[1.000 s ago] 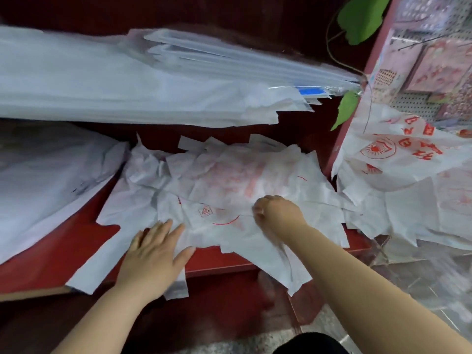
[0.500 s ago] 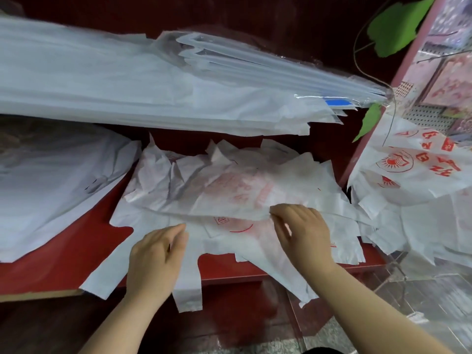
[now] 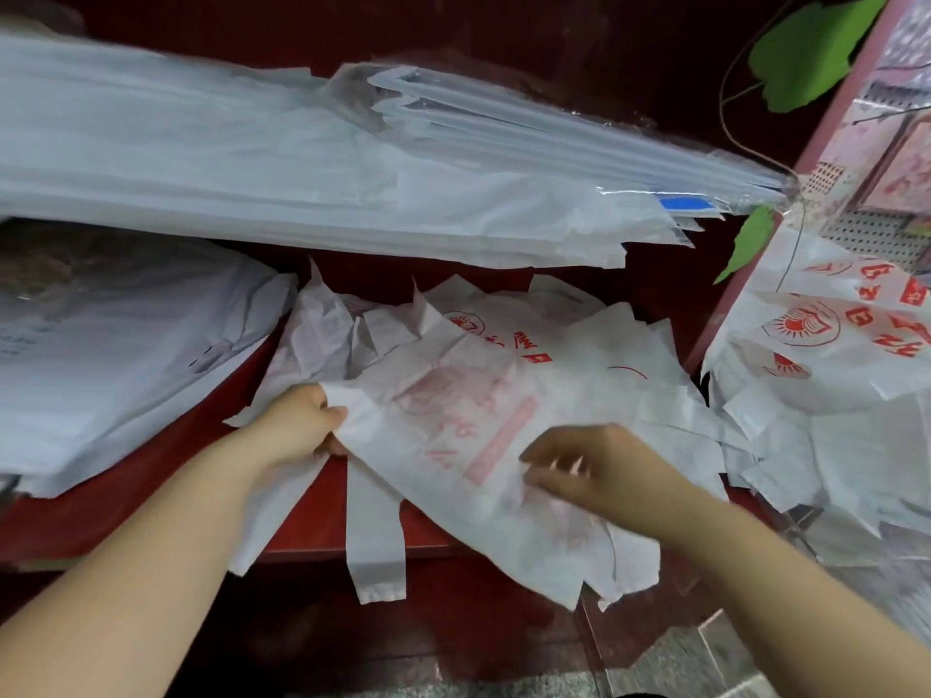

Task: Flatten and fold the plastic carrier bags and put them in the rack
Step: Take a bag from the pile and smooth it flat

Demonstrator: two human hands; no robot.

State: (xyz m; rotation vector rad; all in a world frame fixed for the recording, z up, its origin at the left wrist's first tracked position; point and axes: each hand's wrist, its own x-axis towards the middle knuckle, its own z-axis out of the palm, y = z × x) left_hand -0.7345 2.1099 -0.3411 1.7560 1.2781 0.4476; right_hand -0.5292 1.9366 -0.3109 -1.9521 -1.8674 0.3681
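Top bag is gripped at edge by left hand; right hand loose-fingered over it, contact unclear. Pile beneath could be dragged off shelf w/ it.

A shop: stacks of printed carrier bags fill red shelves, beside a pegboard hung with packaged goods.

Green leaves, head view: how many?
2. A large leaf at the top right; a smaller leaf below and left of it. Others may be hidden outside the frame.
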